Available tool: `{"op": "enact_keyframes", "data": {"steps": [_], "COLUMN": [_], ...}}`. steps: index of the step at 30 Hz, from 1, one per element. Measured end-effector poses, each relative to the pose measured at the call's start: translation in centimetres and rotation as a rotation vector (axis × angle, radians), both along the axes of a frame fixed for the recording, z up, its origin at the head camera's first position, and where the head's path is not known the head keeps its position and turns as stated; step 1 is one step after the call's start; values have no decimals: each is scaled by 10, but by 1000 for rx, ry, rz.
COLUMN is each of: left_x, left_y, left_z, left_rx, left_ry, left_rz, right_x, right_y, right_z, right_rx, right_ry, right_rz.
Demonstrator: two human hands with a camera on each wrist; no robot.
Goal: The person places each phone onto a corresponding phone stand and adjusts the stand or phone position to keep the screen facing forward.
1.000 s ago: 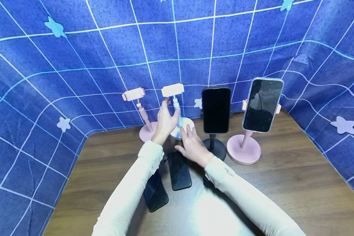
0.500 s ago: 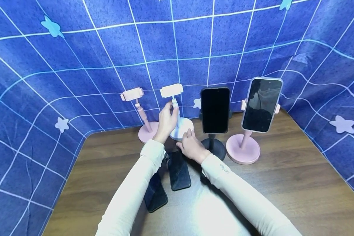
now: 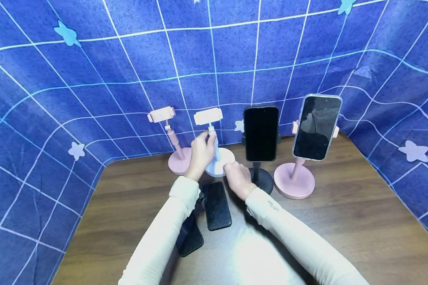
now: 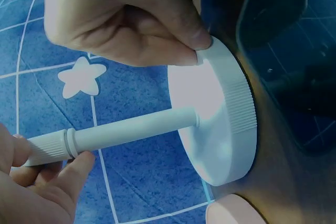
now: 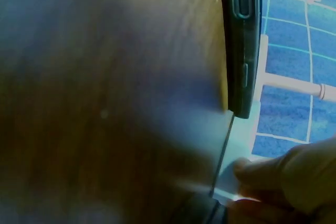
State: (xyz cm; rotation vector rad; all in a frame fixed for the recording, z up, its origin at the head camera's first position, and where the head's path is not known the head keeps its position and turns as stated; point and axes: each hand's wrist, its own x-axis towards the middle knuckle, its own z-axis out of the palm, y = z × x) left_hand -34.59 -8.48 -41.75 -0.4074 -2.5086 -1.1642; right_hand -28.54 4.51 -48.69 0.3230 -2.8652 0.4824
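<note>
A white phone stand [image 3: 208, 116] stands on the wooden table, its clamp holding no phone. My left hand [image 3: 201, 153] grips the upper part of its post, with fingers and thumb around the ribbed collar [image 4: 50, 148] in the left wrist view. My right hand [image 3: 238, 178] pinches the rim of the round white base [image 4: 218, 153] between thumb and curled fingers. In the right wrist view, the right thumb [image 5: 257, 174] lies against the base edge. Two dark phones lie in front of the stand, one a black phone [image 3: 217, 206], the other a second phone [image 3: 190, 239] partly under the left sleeve.
A pink stand [image 3: 161, 114] without a phone is at the left. To the right, a black stand [image 3: 256, 178] holds a black phone [image 3: 260, 133], and a pink stand [image 3: 294, 182] holds a light-edged phone [image 3: 317, 126]. A blue gridded cloth [image 3: 128, 59] hangs behind the table.
The white stand has slid slightly toward me. My right fingers, spread over the base before, now curl at its rim. My left hand has closed around the post.
</note>
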Motion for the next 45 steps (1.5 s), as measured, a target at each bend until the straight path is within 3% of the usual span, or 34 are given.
{"op": "enact_keyframes", "data": {"steps": [15, 21, 36, 45], "left_x": [26, 37, 51, 60], "left_y": [-6, -8, -14, -16], "left_z": [3, 4, -3, 2], "left_rx": [-34, -29, -31, -20], "left_ry": [-37, 8, 81, 14], "left_rz": [-21, -20, -40, -51], "right_x": [18, 30, 47, 53], "right_y": [4, 3, 2, 5], "right_z": [5, 8, 7, 8], "right_rx": [37, 41, 48, 16], "right_ry": [77, 96, 109, 70], "right_rz": [86, 105, 139, 138]}}
